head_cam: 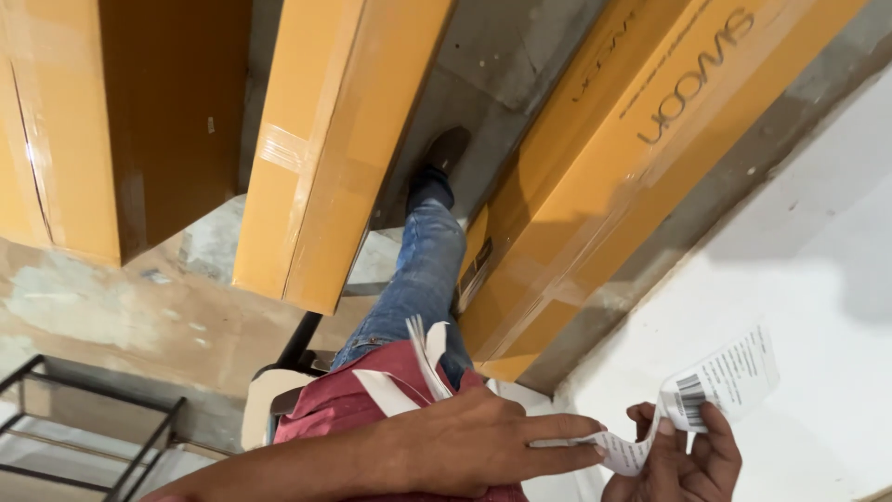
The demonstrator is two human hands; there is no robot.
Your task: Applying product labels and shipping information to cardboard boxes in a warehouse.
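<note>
A strip of white paper labels [692, 400] is held between both hands at the bottom right of the head view, in the air in front of a white wall [818, 260]; it rests on no surface. The strip is seen as thin, curled and creased, printed with small black text and a black barcode block. Its upper end is fanned up toward the right, and its lower end is run under the fingers of the left hand.

The right hand [674, 460] is closed in a pinch on the strip just below the barcode, thumb on top. The left hand [474, 442] is laid flat, fingers extended and together, fingertips pressed on the strip's lower end. More white backing strips [418, 358] are seen sticking up behind the left hand, against a red shirt [339, 404].

A leg in blue jeans [418, 279] with a dark shoe [448, 149] is set on a concrete floor [121, 297], between long orange cardboard boxes [325, 139] sealed with clear tape. A black metal rack [84, 428] is seen at the bottom left.
</note>
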